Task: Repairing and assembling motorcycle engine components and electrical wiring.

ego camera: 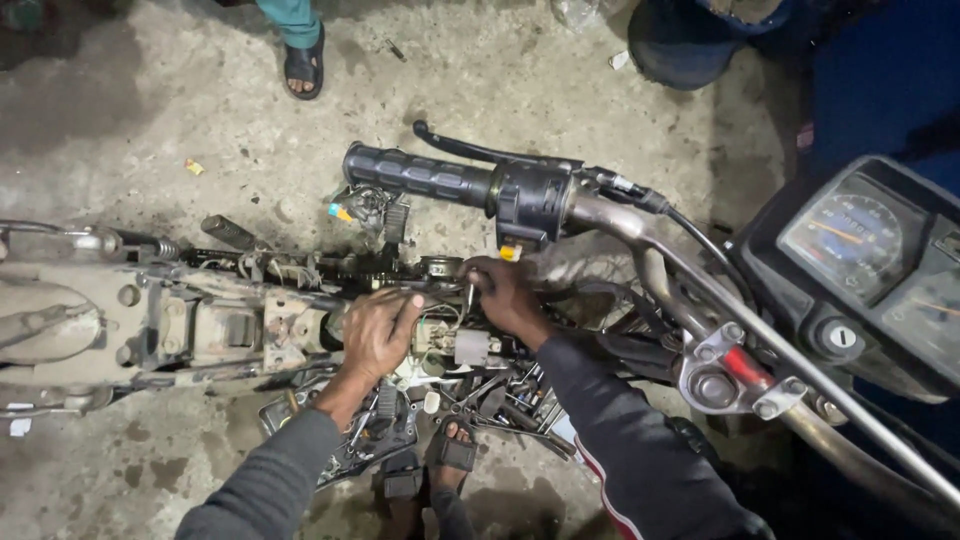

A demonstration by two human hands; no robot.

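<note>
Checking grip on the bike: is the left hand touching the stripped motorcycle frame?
Touching. The head view shows the left hand resting palm-down on the motorcycle frame, its fingers curled over the wiring at the middle.

— What does the ground look like?
— A rough concrete floor [140,120], grey, stained and dusty, with small bits of litter [194,167] scattered on it.
— And the light?
— Dim and cool, brightest on the floor's upper middle, falling to shadow at the corners.
— Anyone else around?
— A bystander's sandalled foot [303,66] stands at the top edge.
</note>
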